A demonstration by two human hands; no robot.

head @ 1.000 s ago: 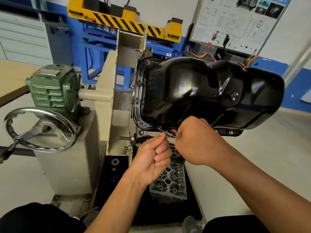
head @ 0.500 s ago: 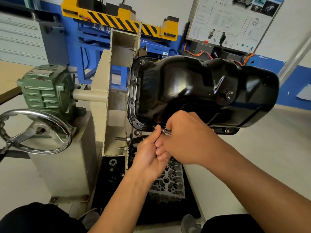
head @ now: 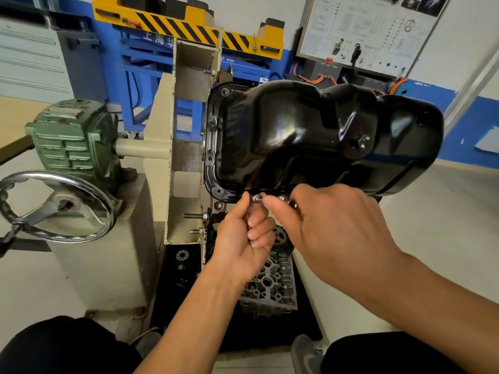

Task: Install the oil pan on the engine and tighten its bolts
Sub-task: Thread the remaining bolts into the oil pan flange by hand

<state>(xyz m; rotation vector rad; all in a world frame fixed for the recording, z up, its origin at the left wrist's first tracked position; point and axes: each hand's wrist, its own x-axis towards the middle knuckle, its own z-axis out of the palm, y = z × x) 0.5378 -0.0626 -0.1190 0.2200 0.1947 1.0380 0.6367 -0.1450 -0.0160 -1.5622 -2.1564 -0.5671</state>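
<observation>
The black oil pan (head: 310, 136) sits sideways against the engine on the stand, its bolt flange (head: 213, 147) facing left. At the lower flange edge, my left hand (head: 243, 238) pinches a small shiny bolt (head: 256, 197) between thumb and curled fingers. My right hand (head: 332, 228) reaches in from the right, its index finger and thumb on the same bolt. More shiny metal (head: 282, 197) shows just above its knuckles. The bolt's shaft is hidden by my fingers.
The cream stand frame (head: 189, 130) carries a green gearbox (head: 70, 136) and a chrome handwheel (head: 54, 206) on the left. A grey cylinder head (head: 272, 287) lies on a black mat under my hands. A yellow-black lift (head: 189, 22) and a wiring board (head: 364, 31) stand behind.
My right hand has moved left against my left hand, and both now meet on the bolt at the pan's lower flange. The view has shifted slightly.
</observation>
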